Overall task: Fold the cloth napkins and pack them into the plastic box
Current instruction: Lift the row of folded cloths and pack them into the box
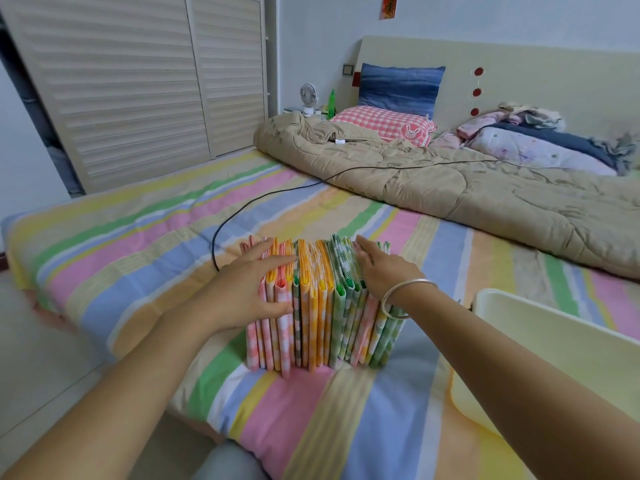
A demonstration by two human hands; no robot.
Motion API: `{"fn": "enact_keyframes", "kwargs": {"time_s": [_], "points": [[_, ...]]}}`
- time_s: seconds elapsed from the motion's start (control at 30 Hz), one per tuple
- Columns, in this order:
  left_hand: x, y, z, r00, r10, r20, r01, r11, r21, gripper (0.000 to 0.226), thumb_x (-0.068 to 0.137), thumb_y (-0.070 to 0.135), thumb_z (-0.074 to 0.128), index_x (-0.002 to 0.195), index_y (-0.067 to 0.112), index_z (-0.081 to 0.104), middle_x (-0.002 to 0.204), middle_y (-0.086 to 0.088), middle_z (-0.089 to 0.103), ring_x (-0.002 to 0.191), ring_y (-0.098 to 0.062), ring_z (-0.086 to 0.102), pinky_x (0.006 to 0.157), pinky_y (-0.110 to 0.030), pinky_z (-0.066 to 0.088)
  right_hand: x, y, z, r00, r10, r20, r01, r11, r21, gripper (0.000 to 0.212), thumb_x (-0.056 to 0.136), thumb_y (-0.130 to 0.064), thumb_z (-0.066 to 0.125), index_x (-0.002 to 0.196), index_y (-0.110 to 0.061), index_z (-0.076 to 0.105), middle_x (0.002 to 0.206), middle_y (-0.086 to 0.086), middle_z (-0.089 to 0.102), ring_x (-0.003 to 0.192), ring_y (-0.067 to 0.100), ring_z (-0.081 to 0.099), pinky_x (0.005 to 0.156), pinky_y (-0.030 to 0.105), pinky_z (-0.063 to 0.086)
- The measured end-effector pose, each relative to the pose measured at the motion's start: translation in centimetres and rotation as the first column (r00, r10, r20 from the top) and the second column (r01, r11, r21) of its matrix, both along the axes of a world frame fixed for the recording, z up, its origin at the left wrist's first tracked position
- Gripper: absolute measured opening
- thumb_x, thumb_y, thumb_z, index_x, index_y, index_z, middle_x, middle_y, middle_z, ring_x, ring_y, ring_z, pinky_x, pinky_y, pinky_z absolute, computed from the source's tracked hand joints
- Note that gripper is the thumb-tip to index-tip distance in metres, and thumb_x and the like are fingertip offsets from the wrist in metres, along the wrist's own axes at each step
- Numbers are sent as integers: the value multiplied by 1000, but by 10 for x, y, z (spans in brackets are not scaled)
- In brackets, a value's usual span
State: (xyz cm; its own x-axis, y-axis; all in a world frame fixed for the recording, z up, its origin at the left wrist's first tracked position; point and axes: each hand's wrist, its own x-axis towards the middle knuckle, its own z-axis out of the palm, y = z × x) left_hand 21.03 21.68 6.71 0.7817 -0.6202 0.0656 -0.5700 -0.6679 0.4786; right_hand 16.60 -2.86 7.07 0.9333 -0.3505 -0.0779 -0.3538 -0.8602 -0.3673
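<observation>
A row of several folded gingham napkins (pixel 317 317), pink, orange and green, stands on edge on the striped bed sheet (pixel 349 410). My left hand (pixel 249 289) lies over the pink and orange napkins at the row's left end, fingers spread across their tops. At the right end my right hand (pixel 384 268), a silver bangle on its wrist, rests flat on the green napkins. The pale yellow plastic box (pixel 554 355) sits to the right, partly behind my right forearm. Whether the napkins stand in a container I cannot tell.
A black cable (pixel 249 202) runs across the sheet just behind the napkins. A beige quilt (pixel 450 181), pillows and crumpled bedding fill the far side of the bed. The bed's left edge drops to the floor beside a slatted wardrobe (pixel 138 81).
</observation>
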Motion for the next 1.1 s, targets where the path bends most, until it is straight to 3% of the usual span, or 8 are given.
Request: {"fn": "enact_keyframes", "kwargs": {"time_s": [0.17,0.33,0.43,0.53,0.6,0.7,0.9,1.1], "points": [[-2,-2,1,1000,-4,31,2,999,46,82,84,44,75,152,42,30,166,10,2,152,-12,10,118,-29,19,-2,8,15,993,52,-105,-41,994,104,99,71,-92,11,154,-38,7,154,7,37,135,34,42,109,47,36],[-7,-4,3,998,1,68,-5,998,61,78,87,41,74,152,38,32,167,8,2,153,-15,12,119,-33,21,4,16,36,977,49,-209,-4,978,209,105,76,-84,41,155,-25,6,158,7,26,137,34,38,108,44,34],[-7,-9,10,986,90,-141,-104,991,-88,107,65,77,72,154,42,24,166,10,-4,152,-13,9,123,-42,19,12,19,42,967,9,-255,50,973,224,110,75,-76,58,153,-18,7,156,11,25,136,35,38,104,44,37],[11,-6,8,733,293,-614,-596,710,-374,147,30,101,61,155,41,13,159,-2,32,135,-26,47,105,-54,45,13,21,42,970,2,-244,54,973,223,108,75,-67,66,151,-15,11,151,11,31,130,32,43,92,38,39],[17,-3,2,518,169,-838,-735,589,-335,124,48,91,69,145,19,44,116,-9,64,90,-22,70,75,-40,58,8,21,41,973,6,-231,49,972,231,102,79,-61,68,151,-16,11,148,11,34,127,31,45,85,34,36],[4,-3,-2,440,45,-897,-657,697,-288,60,80,74,58,89,14,65,66,-6,58,56,-17,57,63,-31,52,-9,22,32,986,5,-169,33,976,217,109,80,-59,68,153,-22,-5,151,13,34,127,34,48,92,37,41],[-9,2,-2,426,-64,-903,-546,777,-313,90,57,93,56,107,19,59,98,-11,58,87,-27,56,74,-34,55,-65,31,4,989,-104,101,81,975,209,130,71,-61,73,147,-32,-28,143,10,49,102,34,63,80,38,50],[-63,-2,-28,631,5,-776,-554,703,-446,26,98,-4,46,104,10,67,86,-7,73,67,-15,68,60,-29,59,-110,37,-18,920,-168,354,43,942,333,132,67,-45,82,147,-41,-23,134,9,56,85,25,64,64,32,49]]}}
